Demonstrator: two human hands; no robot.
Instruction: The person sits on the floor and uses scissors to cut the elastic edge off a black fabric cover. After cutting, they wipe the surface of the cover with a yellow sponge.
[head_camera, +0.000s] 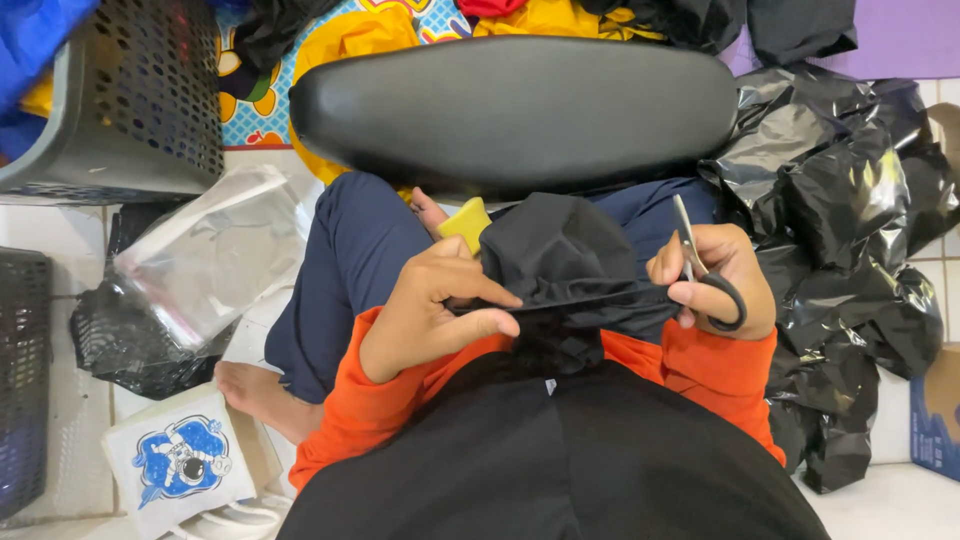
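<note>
My left hand (435, 305) pinches one end of a black piece of cloth (565, 265) that is stretched tight across my lap. My right hand (715, 275) grips the other end of the cloth and also holds a pair of black-handled scissors (705, 275), blades pointing up and away. The cloth bunches into a mound between both hands. A small yellow piece (467, 222) lies just beyond my left hand, partly under the cloth. Orange sleeves cover both wrists.
A long black padded cushion (515, 105) lies ahead of my knees. Crumpled black plastic bags (850, 240) pile up at the right. A dark perforated basket (140, 100) and a clear plastic bag (215, 255) lie at the left, a white printed bag (180, 460) at the lower left.
</note>
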